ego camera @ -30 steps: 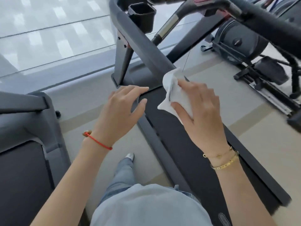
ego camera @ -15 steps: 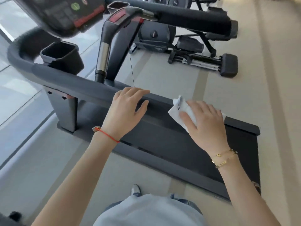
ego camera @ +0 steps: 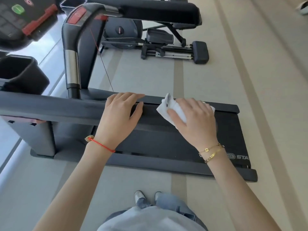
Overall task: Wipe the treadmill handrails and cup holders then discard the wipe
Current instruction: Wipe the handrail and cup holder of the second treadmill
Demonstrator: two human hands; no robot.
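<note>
Far left: one black, box-shaped plastic cup holder (ego camera: 20, 72) sits just above the near handrail (ego camera: 50, 108), a single dark matte padded bar whose long axis runs left-right across the frame. The left hand (ego camera: 120, 119), one red cord at its wrist, lies on the rail's right end, fingers draped over the top, thumb along the near side. Just right, the right hand (ego camera: 195, 120), two gold bracelets at its wrist, grips one crumpled white wipe (ego camera: 171, 107) above the belt, corner pointing up-left.
</note>
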